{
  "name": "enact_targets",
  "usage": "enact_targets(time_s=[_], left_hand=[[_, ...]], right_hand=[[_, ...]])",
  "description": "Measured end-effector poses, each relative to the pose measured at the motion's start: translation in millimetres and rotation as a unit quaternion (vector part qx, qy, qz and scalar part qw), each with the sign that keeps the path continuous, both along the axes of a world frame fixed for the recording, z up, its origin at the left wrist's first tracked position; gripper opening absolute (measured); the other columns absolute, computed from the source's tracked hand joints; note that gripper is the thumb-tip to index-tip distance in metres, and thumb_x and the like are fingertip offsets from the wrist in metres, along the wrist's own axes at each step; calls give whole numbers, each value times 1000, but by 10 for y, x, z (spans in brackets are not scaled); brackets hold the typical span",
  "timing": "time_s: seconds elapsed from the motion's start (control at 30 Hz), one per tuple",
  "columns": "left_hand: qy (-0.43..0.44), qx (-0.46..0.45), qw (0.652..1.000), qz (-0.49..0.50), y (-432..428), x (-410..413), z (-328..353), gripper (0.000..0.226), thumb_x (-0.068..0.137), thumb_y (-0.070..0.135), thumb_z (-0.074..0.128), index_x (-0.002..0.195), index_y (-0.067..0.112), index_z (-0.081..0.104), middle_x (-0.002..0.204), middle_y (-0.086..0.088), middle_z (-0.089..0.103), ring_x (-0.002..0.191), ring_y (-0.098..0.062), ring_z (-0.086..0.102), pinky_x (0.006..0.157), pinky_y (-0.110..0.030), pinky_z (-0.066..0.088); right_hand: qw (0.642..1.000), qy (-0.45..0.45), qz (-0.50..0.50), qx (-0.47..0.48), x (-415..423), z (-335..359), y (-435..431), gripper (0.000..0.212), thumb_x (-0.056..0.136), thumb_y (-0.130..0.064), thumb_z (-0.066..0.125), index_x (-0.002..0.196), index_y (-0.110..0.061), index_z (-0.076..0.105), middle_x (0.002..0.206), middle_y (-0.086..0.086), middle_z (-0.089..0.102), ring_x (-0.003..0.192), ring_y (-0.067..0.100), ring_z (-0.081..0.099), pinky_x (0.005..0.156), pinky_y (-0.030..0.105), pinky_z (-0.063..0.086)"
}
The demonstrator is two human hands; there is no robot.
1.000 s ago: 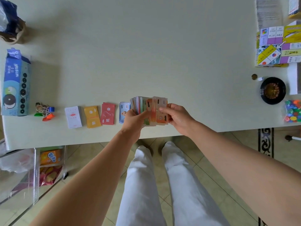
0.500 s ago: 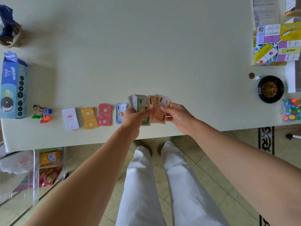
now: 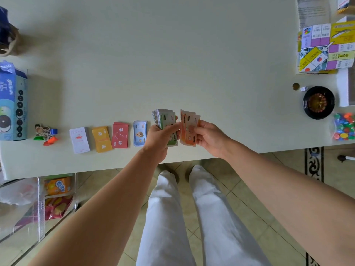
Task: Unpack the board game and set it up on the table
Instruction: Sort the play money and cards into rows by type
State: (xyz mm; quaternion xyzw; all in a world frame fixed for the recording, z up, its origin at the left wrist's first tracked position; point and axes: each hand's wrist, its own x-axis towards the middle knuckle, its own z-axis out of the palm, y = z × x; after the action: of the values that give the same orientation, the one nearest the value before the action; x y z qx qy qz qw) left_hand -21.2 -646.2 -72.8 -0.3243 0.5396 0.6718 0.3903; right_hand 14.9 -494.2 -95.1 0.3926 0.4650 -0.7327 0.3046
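Above the table's near edge, my left hand [image 3: 160, 138] grips a thick stack of play money [image 3: 165, 120] with a green note on top. My right hand [image 3: 208, 138] pinches a few orange notes [image 3: 188, 127], pulled a little apart from the stack. On the table to the left lie a blue note pile [image 3: 139, 133], a red card deck [image 3: 120, 137], a yellow deck [image 3: 101, 139] and a white deck [image 3: 79, 139] in a row. Player pawns [image 3: 46, 134] stand further left. The folded game board [image 3: 326, 48] lies at the far right.
A black roulette-style spinner [image 3: 318, 102], a bag of coloured pieces [image 3: 343, 128], a coin [image 3: 296, 86] and a small die [image 3: 303, 88] sit at the right. A blue cookie box [image 3: 12, 104] stands at the left edge. A clear storage bin [image 3: 36, 204] is under the table.
My right hand has drawn the orange notes off the stack to the right, so a gap now shows between them and the green-topped stack in my left hand.
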Motion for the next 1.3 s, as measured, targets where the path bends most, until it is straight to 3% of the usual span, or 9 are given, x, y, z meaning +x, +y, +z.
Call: enact_targets(time_s=[0.13, 0.3, 0.37, 0.47, 0.57, 0.83, 0.97, 1.1, 1.3], left_hand=[[8, -33, 999, 6, 39, 8, -20, 12, 86, 6, 66, 90, 16, 60, 81, -5, 64, 71, -15, 60, 67, -26, 52], [22, -87, 996, 16, 73, 42, -121, 8, 85, 11, 69, 88, 15, 62, 73, -3, 61, 62, -13, 52, 61, -24, 47], [54, -112, 992, 0, 106, 55, -177, 8, 85, 12, 69, 90, 18, 65, 67, -2, 57, 57, -11, 48, 56, -21, 43], [111, -165, 980, -33, 171, 67, -291, 17, 87, 11, 63, 101, 20, 65, 67, 2, 51, 59, -9, 44, 54, -17, 39], [128, -179, 973, -74, 220, 74, -473, 21, 87, 7, 61, 105, 17, 59, 68, 1, 47, 59, -9, 41, 54, -18, 39], [155, -185, 961, -132, 366, 83, -1059, 22, 83, 2, 63, 102, 14, 61, 64, 5, 49, 46, -2, 40, 47, -15, 36], [177, -213, 948, -156, 402, 82, -1235, 4, 87, 9, 62, 90, 11, 62, 66, 4, 51, 52, -4, 42, 52, -20, 37], [210, -245, 929, -183, 384, 112, -1313, 9, 87, 14, 60, 87, 5, 61, 63, 0, 48, 52, -12, 38, 49, -24, 32], [211, -233, 932, -179, 346, 191, -1264, 5, 86, 10, 62, 84, 15, 64, 57, 8, 49, 46, -6, 38, 47, -20, 34]], right_hand=[[1000, 0, 4, 16, 29, -29, 40, 21, 96, -4, 49, 106, -17, 63, 100, 7, 68, 96, 21, 64, 92, 38, 51], [974, 56, 108, 193, 53, -105, 71, 9, 95, -11, 55, 101, -12, 61, 95, 5, 66, 89, 20, 63, 73, 27, 52], [909, 139, 208, 333, 60, -139, 61, 9, 91, -17, 60, 87, -9, 58, 81, 4, 60, 72, 17, 55, 61, 23, 44], [754, 260, 320, 511, 38, -200, 87, 8, 86, -14, 65, 83, -11, 58, 81, -1, 59, 70, 14, 52, 57, 20, 36], [696, 286, 384, 534, -35, -314, 117, 4, 85, -9, 63, 88, -10, 61, 86, 1, 60, 77, 16, 56, 60, 21, 36], [666, 269, 441, 538, -165, -870, 115, 10, 86, -7, 57, 94, -10, 63, 91, 5, 61, 87, 22, 57, 62, 26, 34], [665, 270, 447, 534, -143, -1044, 120, 8, 82, -2, 57, 86, -7, 61, 84, 8, 58, 82, 27, 57, 59, 28, 31], [660, 277, 455, 530, -57, -1112, 185, 9, 78, -7, 64, 87, -7, 62, 83, 8, 57, 77, 27, 59, 56, 28, 36], [699, 226, 441, 516, 136, -1095, 403, 15, 85, -16, 62, 99, -14, 59, 102, 2, 55, 74, 22, 62, 59, 32, 50]])
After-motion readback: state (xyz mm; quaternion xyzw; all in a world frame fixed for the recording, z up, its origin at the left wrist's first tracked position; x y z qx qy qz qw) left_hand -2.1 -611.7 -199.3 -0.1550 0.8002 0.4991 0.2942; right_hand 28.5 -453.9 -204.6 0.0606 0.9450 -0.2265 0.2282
